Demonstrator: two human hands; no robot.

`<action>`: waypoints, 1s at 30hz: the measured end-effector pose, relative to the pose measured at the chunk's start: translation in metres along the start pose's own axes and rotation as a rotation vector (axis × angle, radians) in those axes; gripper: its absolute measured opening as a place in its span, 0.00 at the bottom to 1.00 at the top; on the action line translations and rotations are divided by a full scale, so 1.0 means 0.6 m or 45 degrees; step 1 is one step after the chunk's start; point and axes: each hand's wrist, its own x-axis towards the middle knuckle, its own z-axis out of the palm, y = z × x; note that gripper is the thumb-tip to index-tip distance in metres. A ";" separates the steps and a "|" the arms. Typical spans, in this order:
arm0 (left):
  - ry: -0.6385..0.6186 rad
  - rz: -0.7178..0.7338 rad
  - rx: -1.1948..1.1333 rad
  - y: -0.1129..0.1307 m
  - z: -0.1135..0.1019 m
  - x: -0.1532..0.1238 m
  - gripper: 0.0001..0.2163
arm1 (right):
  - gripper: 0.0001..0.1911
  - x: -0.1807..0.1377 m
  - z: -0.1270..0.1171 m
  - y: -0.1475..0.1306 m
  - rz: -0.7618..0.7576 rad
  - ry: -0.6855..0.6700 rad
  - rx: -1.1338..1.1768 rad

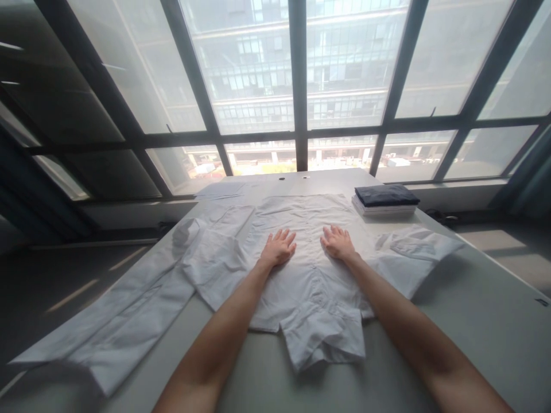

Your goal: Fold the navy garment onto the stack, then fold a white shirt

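Observation:
A white shirt (301, 281) lies spread on the table, its collar end toward me and its sleeves out to both sides. On the left half of its front my left hand (279, 248) rests flat with fingers apart. My right hand (338, 242) lies on the other half, also flat with fingers spread. The buttoned strip runs between the two hands. Near me the collar part is bunched and creased. At the left, another white garment (142, 304) lies partly under or against the shirt and hangs over the table edge; where they overlap I cannot tell.
A folded stack (385, 201) with a dark cloth on top of white ones stands at the back right of the white table (482, 321). Large windows (253, 69) rise behind the table. Curtains (527, 166) hang at the sides.

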 end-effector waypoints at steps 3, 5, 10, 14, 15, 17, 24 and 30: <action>0.170 0.001 -0.321 0.007 0.005 -0.017 0.15 | 0.18 -0.020 0.000 0.004 0.010 0.054 0.342; 0.209 0.001 -0.532 0.015 0.008 -0.038 0.12 | 0.16 -0.042 0.000 0.012 -0.009 0.079 0.539; 0.181 -0.289 -1.204 0.047 -0.004 -0.067 0.04 | 0.14 -0.067 -0.021 0.009 0.058 0.087 0.750; 0.149 -0.353 -1.490 0.096 -0.015 -0.021 0.08 | 0.08 -0.023 -0.035 -0.042 0.221 0.090 1.342; 0.143 -0.355 -1.557 0.111 -0.012 -0.003 0.10 | 0.08 -0.010 -0.031 -0.057 0.238 0.071 1.414; 0.155 -0.436 -1.769 0.136 0.001 0.029 0.10 | 0.13 0.012 -0.016 -0.080 0.300 0.018 1.578; 0.226 -0.888 -2.259 0.100 0.015 0.084 0.18 | 0.27 0.057 0.009 -0.037 0.661 -0.074 2.045; 0.463 -1.115 -2.251 -0.054 -0.093 0.096 0.21 | 0.26 0.098 -0.091 0.094 0.764 0.298 2.049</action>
